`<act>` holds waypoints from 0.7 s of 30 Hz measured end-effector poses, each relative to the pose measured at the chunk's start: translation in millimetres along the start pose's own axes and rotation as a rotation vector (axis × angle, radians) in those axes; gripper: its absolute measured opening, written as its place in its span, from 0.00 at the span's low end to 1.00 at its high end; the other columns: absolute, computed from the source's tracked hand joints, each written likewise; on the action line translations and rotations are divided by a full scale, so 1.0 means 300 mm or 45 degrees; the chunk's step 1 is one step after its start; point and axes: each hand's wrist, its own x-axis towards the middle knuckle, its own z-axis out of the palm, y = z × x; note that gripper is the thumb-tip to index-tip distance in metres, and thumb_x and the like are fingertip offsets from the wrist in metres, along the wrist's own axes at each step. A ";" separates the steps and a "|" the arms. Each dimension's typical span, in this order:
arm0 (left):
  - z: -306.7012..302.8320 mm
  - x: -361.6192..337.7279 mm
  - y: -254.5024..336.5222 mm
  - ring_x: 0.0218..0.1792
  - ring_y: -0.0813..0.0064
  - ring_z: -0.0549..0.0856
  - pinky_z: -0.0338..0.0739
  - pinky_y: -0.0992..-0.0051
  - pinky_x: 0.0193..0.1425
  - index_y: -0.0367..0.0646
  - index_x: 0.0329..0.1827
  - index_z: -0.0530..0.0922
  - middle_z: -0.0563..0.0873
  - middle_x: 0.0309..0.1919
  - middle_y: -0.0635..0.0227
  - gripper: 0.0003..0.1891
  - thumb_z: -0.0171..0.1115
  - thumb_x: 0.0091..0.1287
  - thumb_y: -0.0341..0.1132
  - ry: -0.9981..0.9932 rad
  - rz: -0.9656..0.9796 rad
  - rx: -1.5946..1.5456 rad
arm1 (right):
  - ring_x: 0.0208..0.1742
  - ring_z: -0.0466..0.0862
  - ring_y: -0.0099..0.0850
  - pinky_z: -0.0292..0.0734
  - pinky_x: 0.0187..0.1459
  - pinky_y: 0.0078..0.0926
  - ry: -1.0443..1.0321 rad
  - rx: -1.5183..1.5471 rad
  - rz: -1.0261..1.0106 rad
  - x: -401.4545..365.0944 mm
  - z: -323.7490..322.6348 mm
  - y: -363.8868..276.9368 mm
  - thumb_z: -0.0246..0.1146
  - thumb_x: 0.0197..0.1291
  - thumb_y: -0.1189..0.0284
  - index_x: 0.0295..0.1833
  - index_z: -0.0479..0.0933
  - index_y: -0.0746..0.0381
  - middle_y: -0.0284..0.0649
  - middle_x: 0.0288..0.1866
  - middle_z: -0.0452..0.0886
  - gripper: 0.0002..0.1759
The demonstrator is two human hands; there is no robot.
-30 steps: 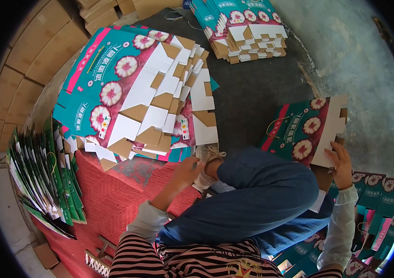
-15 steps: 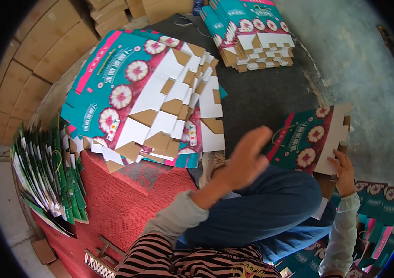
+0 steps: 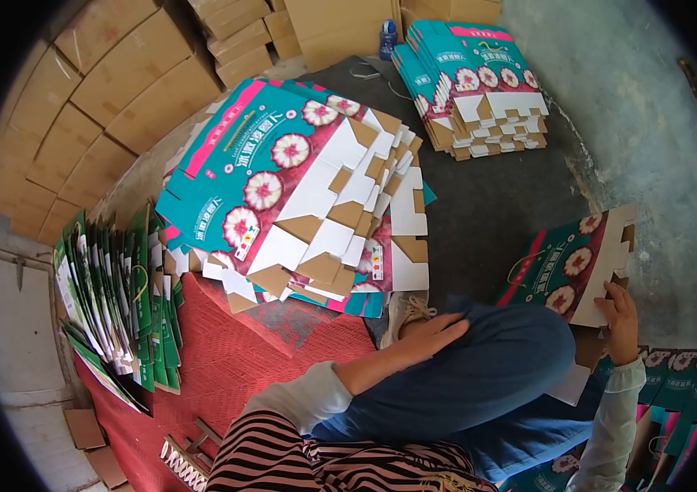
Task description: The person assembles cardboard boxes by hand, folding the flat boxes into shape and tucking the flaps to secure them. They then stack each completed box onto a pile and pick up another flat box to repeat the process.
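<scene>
My left hand (image 3: 430, 336) rests on the knee of my blue trousers (image 3: 479, 377), above a beige shoe (image 3: 407, 315). Its fingers lie flat and nothing is in it. On the right, my right hand (image 3: 621, 320) grips the white edge of a teal and pink printed carton (image 3: 566, 262) that has a cord handle. A large fanned stack of flat teal cartons (image 3: 262, 189) lies in front of me, its white and brown flaps towards the right.
A second stack of teal cartons (image 3: 479, 82) stands at the back. Green cartons (image 3: 123, 295) lean at the left on a red mat (image 3: 233, 353). Brown boxes (image 3: 118, 82) line the back left; a grey wall (image 3: 644, 123) rises at the right.
My left hand has dropped from the air onto my knee. My right hand still holds the carton's edge. The whole view has shifted, so things appear lower and further right.
</scene>
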 end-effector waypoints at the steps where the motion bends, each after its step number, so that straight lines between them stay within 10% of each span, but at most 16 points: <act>1: -0.017 -0.055 0.157 0.71 0.59 0.65 0.57 0.67 0.72 0.33 0.70 0.64 0.67 0.69 0.51 0.34 0.50 0.72 0.55 -0.001 0.135 -0.064 | 0.63 0.73 0.49 0.69 0.61 0.45 0.028 0.003 -0.001 -0.002 0.002 -0.001 0.66 0.31 0.86 0.45 0.77 0.62 0.44 0.60 0.76 0.27; 3: -0.020 -0.127 0.377 0.68 0.60 0.68 0.60 0.67 0.71 0.34 0.68 0.66 0.68 0.68 0.51 0.30 0.55 0.71 0.47 0.272 0.870 0.266 | 0.64 0.72 0.50 0.68 0.62 0.46 0.027 0.032 0.046 -0.001 -0.009 -0.017 0.66 0.30 0.86 0.44 0.77 0.62 0.44 0.59 0.76 0.26; 6: 0.058 -0.132 0.561 0.62 0.54 0.75 0.66 0.63 0.66 0.35 0.63 0.69 0.73 0.60 0.47 0.25 0.62 0.66 0.38 0.516 1.254 0.345 | 0.65 0.70 0.50 0.67 0.63 0.47 0.045 0.076 0.112 -0.007 -0.002 -0.008 0.67 0.29 0.86 0.44 0.77 0.61 0.45 0.59 0.75 0.27; 10: 0.250 0.026 0.526 0.63 0.52 0.72 0.66 0.65 0.67 0.31 0.62 0.69 0.71 0.62 0.45 0.28 0.61 0.67 0.44 0.202 0.890 0.434 | 0.70 0.65 0.51 0.64 0.67 0.45 0.066 0.083 0.244 -0.030 0.005 -0.002 0.67 0.26 0.87 0.55 0.74 0.61 0.47 0.67 0.68 0.39; 14: 0.322 0.221 0.425 0.59 0.49 0.74 0.69 0.62 0.63 0.30 0.58 0.70 0.74 0.57 0.46 0.30 0.60 0.66 0.49 0.094 0.716 0.736 | 0.73 0.60 0.53 0.56 0.72 0.40 0.391 0.348 0.540 -0.076 0.100 0.021 0.65 0.39 0.87 0.75 0.51 0.64 0.55 0.73 0.58 0.53; 18: 0.297 0.346 0.405 0.61 0.51 0.74 0.69 0.64 0.65 0.31 0.60 0.70 0.74 0.58 0.46 0.30 0.58 0.68 0.52 0.187 0.577 0.749 | 0.62 0.73 0.38 0.72 0.60 0.29 0.489 1.220 1.086 -0.114 0.222 0.019 0.66 0.51 0.81 0.72 0.54 0.69 0.53 0.69 0.65 0.43; 21: 0.310 0.466 0.374 0.60 0.54 0.76 0.70 0.65 0.63 0.31 0.61 0.70 0.76 0.57 0.47 0.33 0.57 0.68 0.55 0.077 0.316 0.667 | 0.48 0.79 0.28 0.77 0.45 0.25 0.233 1.695 1.006 -0.151 0.299 0.076 0.64 0.58 0.75 0.62 0.66 0.71 0.47 0.55 0.78 0.28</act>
